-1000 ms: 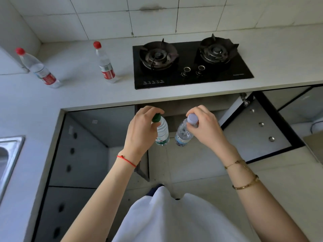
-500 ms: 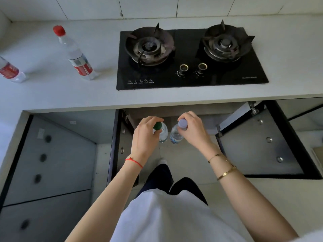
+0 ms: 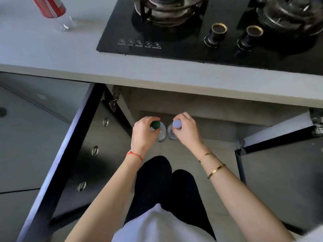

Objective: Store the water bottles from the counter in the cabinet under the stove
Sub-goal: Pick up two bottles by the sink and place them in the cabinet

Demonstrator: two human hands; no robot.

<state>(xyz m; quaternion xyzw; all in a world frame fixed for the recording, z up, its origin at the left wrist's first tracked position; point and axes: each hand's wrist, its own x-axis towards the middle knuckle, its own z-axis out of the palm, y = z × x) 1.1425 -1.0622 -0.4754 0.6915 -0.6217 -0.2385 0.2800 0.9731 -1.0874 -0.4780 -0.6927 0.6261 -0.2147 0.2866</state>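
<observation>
Two sets of fingers pinched round necks: left hand (image 3: 143, 135) on green-cap bottle (image 3: 158, 127), right hand (image 3: 186, 131) on pale-cap bottle (image 3: 174, 127). Both upright, hung straight below fingers, near-touching, at cabinet (image 3: 201, 109) mouth under counter (image 3: 122, 72) front edge. Both arms reached forward and down, equally near; red-label bottle (image 3: 52, 9) on counter's far left.

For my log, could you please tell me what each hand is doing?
Left hand: closed on the green-capped clear plastic bottle.
Right hand: closed on the pale-capped clear plastic bottle.
</observation>
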